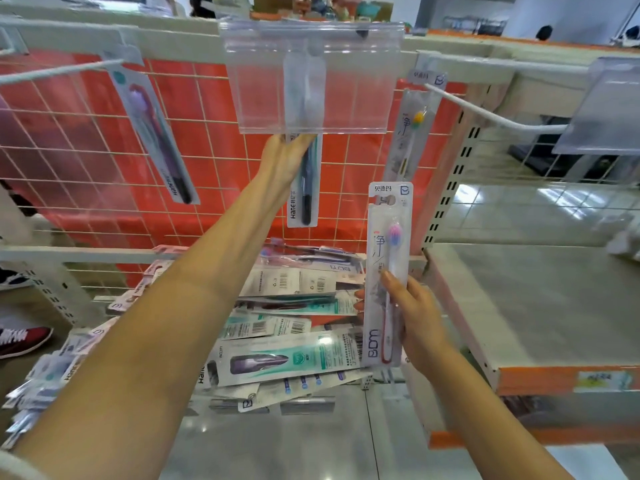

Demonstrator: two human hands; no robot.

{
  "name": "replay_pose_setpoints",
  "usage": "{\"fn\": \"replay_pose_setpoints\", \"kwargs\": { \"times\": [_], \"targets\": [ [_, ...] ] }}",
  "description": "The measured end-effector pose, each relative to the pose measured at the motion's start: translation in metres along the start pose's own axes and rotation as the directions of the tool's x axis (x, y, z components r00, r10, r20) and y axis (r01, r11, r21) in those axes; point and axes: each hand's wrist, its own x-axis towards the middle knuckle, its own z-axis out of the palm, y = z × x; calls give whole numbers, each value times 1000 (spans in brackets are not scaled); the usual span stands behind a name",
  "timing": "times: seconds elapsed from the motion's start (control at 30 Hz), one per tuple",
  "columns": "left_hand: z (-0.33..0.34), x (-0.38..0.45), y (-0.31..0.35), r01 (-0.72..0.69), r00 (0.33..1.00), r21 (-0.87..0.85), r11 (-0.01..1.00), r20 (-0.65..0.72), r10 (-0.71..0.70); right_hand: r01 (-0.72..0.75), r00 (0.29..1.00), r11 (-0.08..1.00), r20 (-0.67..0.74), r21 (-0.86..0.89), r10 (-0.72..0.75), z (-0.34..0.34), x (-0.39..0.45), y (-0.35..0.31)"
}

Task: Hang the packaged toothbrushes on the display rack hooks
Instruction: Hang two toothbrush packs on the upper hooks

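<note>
Pinching the upper part of a dark toothbrush pack (302, 188), the left hand (282, 157) is raised just under the clear tag holder (313, 77), which hangs in front of the pack's top and hides how it sits on the hook. The right hand (417, 317), lower and to the right of the holder, grasps a white pack (384, 275) with a pink-headed brush, fingers curled round its lower half, the pack upright and free of any hook. Left of the holder a purple pack (156, 140) hangs tilted on a white hook (59, 71); right of it a yellow-headed pack (414, 129) hangs on another hook (485, 110). Behind all stands the wire grid (69, 133) with red backing. Below the holder lies a loose pile of packs (287, 327).
</note>
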Motion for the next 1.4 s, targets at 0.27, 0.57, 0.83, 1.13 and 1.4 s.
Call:
{"fn": "replay_pose_setpoints", "kwargs": {
  "times": [0.27, 0.57, 0.83, 1.13, 1.4],
  "targets": [
    [-27, -19, -19, -55, 993, 134, 989, -96, 68, -13, 989, 999, 147, 35, 7, 21, 4, 1],
    [-112, -80, -34, -22, 993, 607, 795, -80, 88, -17, 945, 996, 325, 93, -15, 88, 10, -4],
    [-209, -135, -34, 36, 998, 850, 526, -1, -66, 81, 931, 996, 354, 35, -88, 172, -13, -2],
    [-344, -184, -15, 50, 997, 911, 409, -25, -67, 135, 933, 987, 325, 88, -156, 297, -58, 0],
    [-425, -196, -11, 64, 993, 927, 369, -22, -118, 164, 925, 981, 331, 101, -188, 379, -92, 9]
  ]
}}
